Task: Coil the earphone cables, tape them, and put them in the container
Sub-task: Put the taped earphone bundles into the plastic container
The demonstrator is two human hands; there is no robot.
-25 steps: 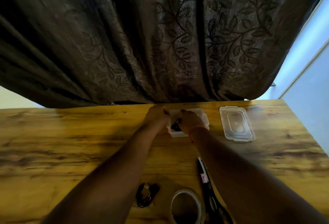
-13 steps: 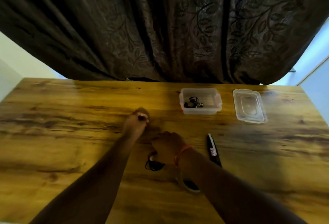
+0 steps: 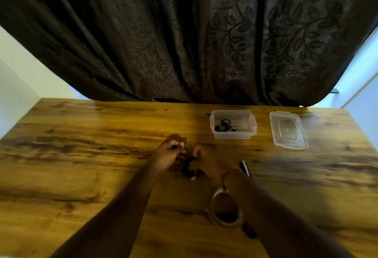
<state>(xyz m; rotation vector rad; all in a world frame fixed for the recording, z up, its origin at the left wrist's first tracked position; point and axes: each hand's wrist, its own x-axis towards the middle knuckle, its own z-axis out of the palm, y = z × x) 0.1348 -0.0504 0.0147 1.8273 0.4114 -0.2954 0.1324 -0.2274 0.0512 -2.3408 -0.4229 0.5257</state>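
Hands meet over the table (image 3: 81,155): the left hand (image 3: 169,153) and right hand (image 3: 206,160) both pinch a black earphone cable (image 3: 189,168) between them, likely to coil it. Tape (image 3: 225,208) waits nearby; the container (image 3: 233,134), well apart, already holds one bundle (image 3: 224,126).

No legible text, brand, number or sign found. The scissors (image 3: 245,168) beside the right wrist carry a small label on the blade, but it is too blurred to read.
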